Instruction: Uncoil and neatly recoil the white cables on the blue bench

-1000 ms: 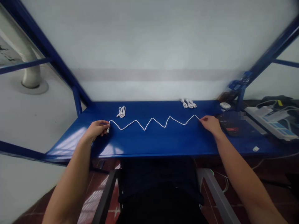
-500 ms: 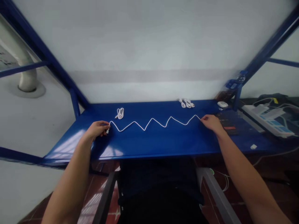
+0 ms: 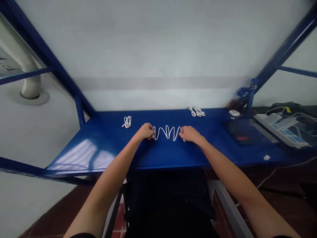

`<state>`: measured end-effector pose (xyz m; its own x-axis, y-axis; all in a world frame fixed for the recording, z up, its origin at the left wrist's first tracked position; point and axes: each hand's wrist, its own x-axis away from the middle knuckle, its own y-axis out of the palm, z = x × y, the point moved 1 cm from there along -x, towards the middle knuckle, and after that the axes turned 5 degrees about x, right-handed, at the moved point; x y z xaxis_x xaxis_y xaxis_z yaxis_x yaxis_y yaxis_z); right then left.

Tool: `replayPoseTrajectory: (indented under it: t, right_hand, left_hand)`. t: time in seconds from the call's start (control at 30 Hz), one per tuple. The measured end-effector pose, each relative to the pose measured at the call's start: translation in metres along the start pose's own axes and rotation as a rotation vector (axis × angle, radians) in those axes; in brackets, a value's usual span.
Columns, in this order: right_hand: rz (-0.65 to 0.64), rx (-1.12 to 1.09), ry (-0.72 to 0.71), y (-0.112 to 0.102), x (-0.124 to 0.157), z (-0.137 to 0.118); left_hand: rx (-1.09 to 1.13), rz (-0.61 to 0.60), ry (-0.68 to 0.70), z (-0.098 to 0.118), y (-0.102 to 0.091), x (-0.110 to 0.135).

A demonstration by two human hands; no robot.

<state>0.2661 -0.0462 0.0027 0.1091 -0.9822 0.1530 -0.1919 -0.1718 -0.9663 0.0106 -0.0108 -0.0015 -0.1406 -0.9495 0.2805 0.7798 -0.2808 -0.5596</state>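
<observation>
The person's left hand (image 3: pixel 145 131) and right hand (image 3: pixel 188 134) rest on the glossy blue metal table (image 3: pixel 104 152), each with fingers closed in a pinch on one end of a thin white cable (image 3: pixel 167 132). The cable lies between the two hands, bunched into tight upright loops on the tabletop. Judging from this, the step in hand is gathering the cable into folds. The next move would call for bringing the loops together into one hand without letting them spring apart.

Beyond the left hand and off to its outer side lies a small coiled white cable (image 3: pixel 127 122). Beyond the right hand, near the back edge, sits a cluster of bundled white cables (image 3: pixel 197 111), well apart from it. Farther to the right hand's outer side lies a white power strip (image 3: pixel 281 134).
</observation>
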Motion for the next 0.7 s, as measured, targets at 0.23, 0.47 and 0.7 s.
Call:
replayPoseTrajectory:
  t: [0.23, 0.47, 0.7]
  right_hand:
    - [-0.017, 0.045, -0.044, 0.007, -0.008, -0.053]
    - [-0.006, 0.005, -0.124, 0.003, -0.004, -0.053]
    - [-0.028, -0.170, -0.276, 0.006, -0.002, -0.041]
  left_hand:
    - [-0.097, -0.123, 0.168, 0.031, 0.037, -0.009]
    - [-0.082, -0.105, 0.342, 0.020, 0.036, -0.002]
    - [-0.117, -0.183, 0.417, 0.031, 0.033, 0.015]
